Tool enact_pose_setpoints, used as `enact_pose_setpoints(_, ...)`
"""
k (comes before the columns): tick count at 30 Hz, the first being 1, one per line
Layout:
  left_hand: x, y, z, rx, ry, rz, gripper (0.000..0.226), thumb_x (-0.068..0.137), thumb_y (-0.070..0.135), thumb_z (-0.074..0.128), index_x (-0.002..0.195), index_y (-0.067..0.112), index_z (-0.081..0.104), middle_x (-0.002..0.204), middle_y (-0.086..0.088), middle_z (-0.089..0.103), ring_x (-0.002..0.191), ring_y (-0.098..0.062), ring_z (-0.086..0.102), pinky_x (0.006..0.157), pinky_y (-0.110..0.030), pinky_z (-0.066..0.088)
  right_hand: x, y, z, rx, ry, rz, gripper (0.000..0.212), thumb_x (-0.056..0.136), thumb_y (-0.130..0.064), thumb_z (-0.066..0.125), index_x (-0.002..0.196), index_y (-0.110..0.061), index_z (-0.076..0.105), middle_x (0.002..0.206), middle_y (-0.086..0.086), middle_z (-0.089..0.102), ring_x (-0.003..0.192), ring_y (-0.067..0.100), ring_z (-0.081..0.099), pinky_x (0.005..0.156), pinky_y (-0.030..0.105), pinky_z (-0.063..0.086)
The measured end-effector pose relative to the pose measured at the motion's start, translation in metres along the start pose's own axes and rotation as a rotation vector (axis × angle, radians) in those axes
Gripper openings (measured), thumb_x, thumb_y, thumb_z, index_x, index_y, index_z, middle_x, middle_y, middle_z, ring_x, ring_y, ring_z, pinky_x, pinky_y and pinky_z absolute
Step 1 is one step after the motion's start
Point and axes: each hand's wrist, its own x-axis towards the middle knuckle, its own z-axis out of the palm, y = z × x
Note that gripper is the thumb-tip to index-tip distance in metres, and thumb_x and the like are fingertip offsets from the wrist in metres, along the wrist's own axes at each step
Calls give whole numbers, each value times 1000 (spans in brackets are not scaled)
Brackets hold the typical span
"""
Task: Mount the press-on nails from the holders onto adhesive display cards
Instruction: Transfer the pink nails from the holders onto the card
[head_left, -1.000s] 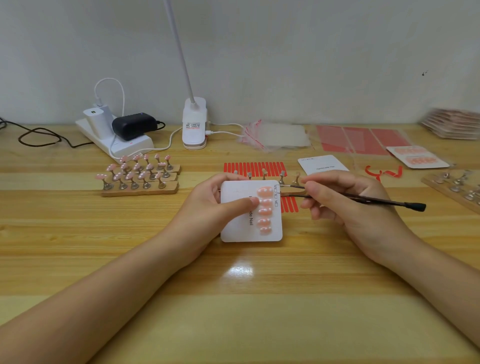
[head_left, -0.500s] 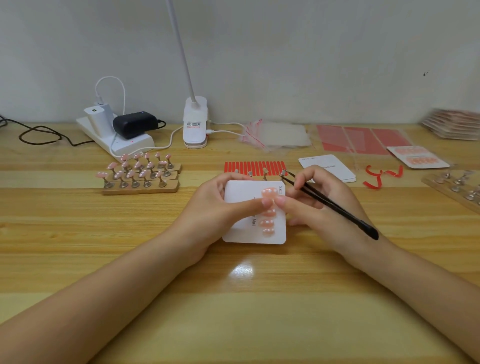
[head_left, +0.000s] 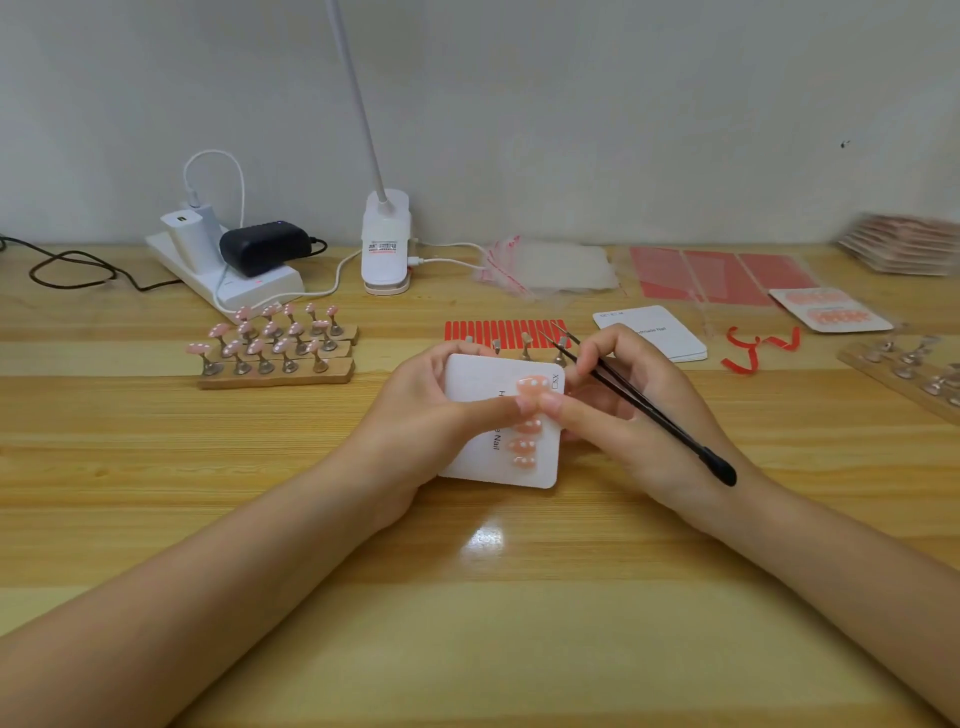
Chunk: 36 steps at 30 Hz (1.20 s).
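tweezers (head_left: 644, 402) in right hand (head_left: 623, 410), tips toward far left, handle near right

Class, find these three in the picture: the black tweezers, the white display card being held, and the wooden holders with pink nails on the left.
black tweezers (head_left: 649, 405), head view, mid-shaft.
white display card (head_left: 470, 382), head view, bare upper left area.
wooden holders (head_left: 275, 378), head view, front wooden edge.

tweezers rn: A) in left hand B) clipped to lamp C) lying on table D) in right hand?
D: the tweezers sit in the right hand, tips up and away from the card, which the left hand holds.
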Motion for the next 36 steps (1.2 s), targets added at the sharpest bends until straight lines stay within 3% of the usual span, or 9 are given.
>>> enact_pose_setpoints(5, 2, 0, -1, -68, 32, -1, 35, 67, 3, 77, 93, 19, 59, 88, -3, 71, 76, -16, 69, 65, -30, 57, -1, 0, -2, 19, -17, 26, 23, 82, 7, 61, 82, -10, 46, 78, 6, 62, 74, 19, 63, 67, 29, 57)
enact_pose_setpoints(10, 1, 3, -6, -127, -88, -39, 50, 59, 18, 75, 106, 16, 61, 94, -1, 73, 87, -18, 70, 71, -29, 58, -2, 1, -4, 22, 46, 13, 25, 82, 8, 60, 79, -12, 47, 79, 19, 62, 74, 22, 60, 62, 24, 56)
enact_pose_setpoints(15, 0, 3, -7, -163, -189, -37, 43, 66, 3, 68, 107, 11, 61, 98, -7, 73, 89, -20, 70, 68, -24, 57, -2, 2, -5, 50, 86, 10, 20, 82, 5, 61, 83, -13, 52, 69, -5, 65, 69, 10, 64, 61, 21, 55)
enact_pose_setpoints(19, -2, 2, -6, -111, -195, 0, 37, 71, 5, 68, 104, 19, 61, 98, -1, 73, 91, -16, 70, 72, -22, 56, 1, -2, -8, 54, 153, 16, 9, 86, -21, 58, 92, -20, 63, 72, -6, 70, 65, 6, 67, 57, 15, 51)
enact_pose_setpoints(21, -2, 2, -7, -105, -197, 5, 33, 75, 3, 66, 102, 20, 61, 97, 0, 73, 90, -15, 70, 72, -22, 56, 0, -4, -14, 58, 200, 11, 22, 81, -37, 51, 94, -27, 65, 69, -4, 69, 63, 6, 65, 58, 15, 51)
enact_pose_setpoints(26, -2, 2, -9, -117, -188, 5, 31, 77, 2, 65, 102, 19, 62, 98, -1, 73, 91, -17, 70, 76, -24, 56, -4, -9, -27, 145, 113, 16, 35, 73, -50, 54, 89, -28, 76, 65, -7, 61, 60, 4, 54, 61, 14, 48)
enact_pose_setpoints(30, -3, 2, -10, -118, -186, 5, 30, 76, 2, 65, 100, 20, 61, 96, 0, 73, 89, -16, 70, 75, -23, 56, -5, -8, -26, 88, 26, 18, 24, 62, -38, 66, 78, -23, 75, 64, 3, 67, 55, 9, 58, 56, 16, 49)
enact_pose_setpoints(36, -2, 1, -11, -136, -194, 0, 31, 75, 2, 66, 101, 19, 62, 96, -1, 74, 89, -16, 70, 72, -23, 56, -4, -4, -26, 75, 73, 47, 24, 62, -25, 67, 74, -13, 51, 60, 6, 68, 48, 11, 59, 52, 19, 50)
